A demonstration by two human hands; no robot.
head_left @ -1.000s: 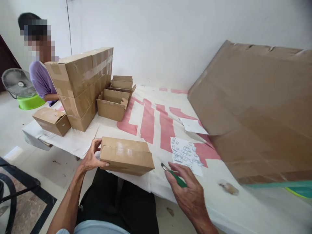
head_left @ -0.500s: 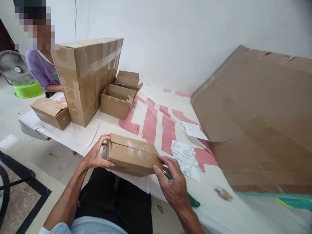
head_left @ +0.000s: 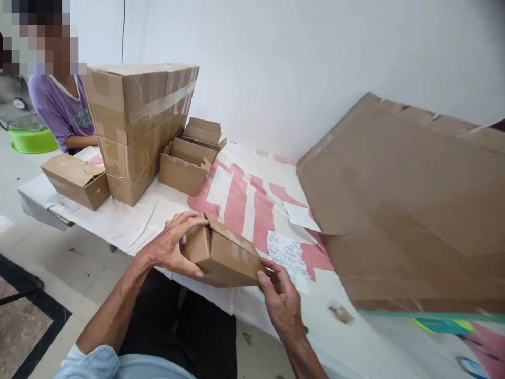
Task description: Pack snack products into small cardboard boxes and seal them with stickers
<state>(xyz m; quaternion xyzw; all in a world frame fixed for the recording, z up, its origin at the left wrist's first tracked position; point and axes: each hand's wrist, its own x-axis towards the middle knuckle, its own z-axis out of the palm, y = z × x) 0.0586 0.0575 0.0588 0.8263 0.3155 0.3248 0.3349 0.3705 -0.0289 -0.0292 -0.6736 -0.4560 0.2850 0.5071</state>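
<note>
Both hands are holding the small box (head_left: 229, 258) tilted at the near edge of the counter (head_left: 130, 221). The left hand (head_left: 173, 247) is keeping its grip clamped over the box's left end, and the right hand (head_left: 282, 300) is pinching the lower right corner. Tape is glinting on the box's side. A stack of taped boxes (head_left: 134, 116) is standing at the far left as finished work, while the open boxes (head_left: 185, 168) beside it are lying unclosed.

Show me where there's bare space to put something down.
Free: the striped cloth between the open boxes and the paper sheets; the white cloth in front of the taped stack. Crowded: beneath the big cardboard sheet, and the near edge, where left hand and right hand hold the small box.
</note>
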